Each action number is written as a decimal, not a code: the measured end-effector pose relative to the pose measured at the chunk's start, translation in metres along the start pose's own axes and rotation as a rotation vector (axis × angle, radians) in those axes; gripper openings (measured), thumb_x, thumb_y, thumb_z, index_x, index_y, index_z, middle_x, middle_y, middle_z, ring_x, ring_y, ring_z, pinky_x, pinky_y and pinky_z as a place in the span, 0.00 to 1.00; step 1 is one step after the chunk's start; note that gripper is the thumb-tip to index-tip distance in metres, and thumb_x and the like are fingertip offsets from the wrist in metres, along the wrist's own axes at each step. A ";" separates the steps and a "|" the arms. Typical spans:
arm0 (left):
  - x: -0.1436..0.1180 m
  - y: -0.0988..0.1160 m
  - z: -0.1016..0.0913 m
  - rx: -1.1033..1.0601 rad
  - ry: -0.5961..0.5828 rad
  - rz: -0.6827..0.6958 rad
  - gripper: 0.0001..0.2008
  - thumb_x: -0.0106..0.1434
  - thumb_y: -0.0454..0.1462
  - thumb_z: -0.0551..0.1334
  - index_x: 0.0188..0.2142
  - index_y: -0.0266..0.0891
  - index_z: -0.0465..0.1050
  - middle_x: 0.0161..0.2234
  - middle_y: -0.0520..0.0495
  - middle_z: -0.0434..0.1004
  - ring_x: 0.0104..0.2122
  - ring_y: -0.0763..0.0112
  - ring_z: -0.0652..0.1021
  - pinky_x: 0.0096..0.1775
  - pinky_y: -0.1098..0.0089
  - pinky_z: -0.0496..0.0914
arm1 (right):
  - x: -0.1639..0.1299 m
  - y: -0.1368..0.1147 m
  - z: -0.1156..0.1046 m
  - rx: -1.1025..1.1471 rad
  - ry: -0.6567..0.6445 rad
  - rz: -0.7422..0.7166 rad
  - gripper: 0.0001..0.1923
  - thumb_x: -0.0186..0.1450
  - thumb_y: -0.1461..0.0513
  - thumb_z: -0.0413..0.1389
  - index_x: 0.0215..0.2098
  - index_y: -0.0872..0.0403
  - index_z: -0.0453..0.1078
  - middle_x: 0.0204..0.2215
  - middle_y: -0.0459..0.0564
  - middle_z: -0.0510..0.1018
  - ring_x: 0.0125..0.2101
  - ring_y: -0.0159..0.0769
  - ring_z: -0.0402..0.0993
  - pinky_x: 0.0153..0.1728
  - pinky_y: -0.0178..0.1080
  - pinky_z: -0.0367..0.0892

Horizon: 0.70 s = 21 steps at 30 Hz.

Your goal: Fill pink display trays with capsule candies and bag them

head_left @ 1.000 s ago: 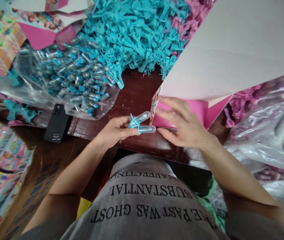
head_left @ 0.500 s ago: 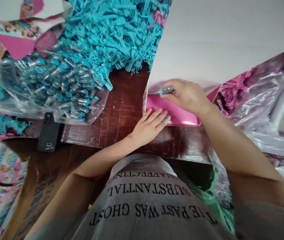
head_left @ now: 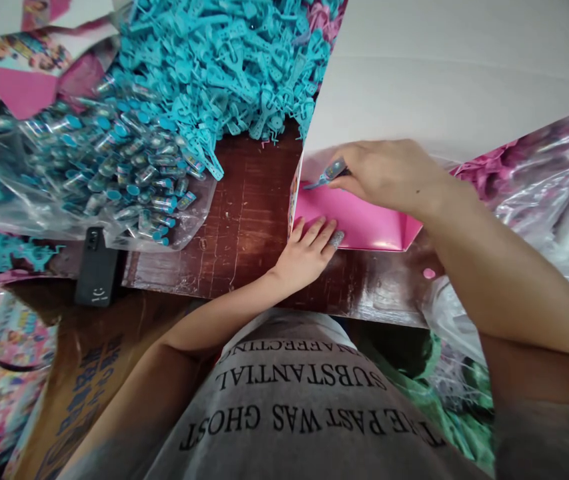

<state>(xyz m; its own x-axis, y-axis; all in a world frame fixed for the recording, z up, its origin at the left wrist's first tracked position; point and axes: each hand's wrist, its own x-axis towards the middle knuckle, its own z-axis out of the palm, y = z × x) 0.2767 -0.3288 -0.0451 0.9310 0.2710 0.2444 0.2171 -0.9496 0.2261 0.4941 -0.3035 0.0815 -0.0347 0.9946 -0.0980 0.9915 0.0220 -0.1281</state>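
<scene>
Your right hand (head_left: 389, 177) pinches a small clear tube with a blue clip (head_left: 331, 173) at its tip, holding it just over the far edge of the pink card (head_left: 359, 223), right at the mouth under the big white flap (head_left: 444, 73). Your left hand (head_left: 311, 250) lies flat with its fingers spread, grasping nothing, pressing the near left corner of that card against the surface (head_left: 249, 220); a second tube looks to be lying at its fingertips, though that is hard to make out. The step in hand looks like seating the tube onto or into the pink card, so the next move likely calls for keeping the left palm firm while the right guides the tube in level, without crumpling the card edge. Farther out, toward the far left of the surface, a clear bag of capped tubes (head_left: 114, 167) spills open, and behind it sits a heap of blue plastic clips (head_left: 224, 60). A black phone (head_left: 95, 267) lies at the near left edge.
</scene>
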 end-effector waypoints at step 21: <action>-0.002 -0.093 -0.047 0.021 0.414 -0.495 0.17 0.80 0.43 0.57 0.57 0.36 0.78 0.53 0.35 0.82 0.53 0.52 0.81 0.57 0.53 0.72 | -0.027 -0.034 0.056 -0.075 0.559 0.043 0.35 0.74 0.42 0.54 0.73 0.47 0.65 0.65 0.65 0.71 0.65 0.64 0.67 0.61 0.65 0.67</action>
<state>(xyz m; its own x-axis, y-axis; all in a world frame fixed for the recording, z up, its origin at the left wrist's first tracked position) 0.2406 -0.2333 -0.0220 0.5299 0.7122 0.4604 0.6014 -0.6984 0.3881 0.4540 -0.3367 0.0336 0.0577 0.8968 0.4387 0.9974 -0.0330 -0.0636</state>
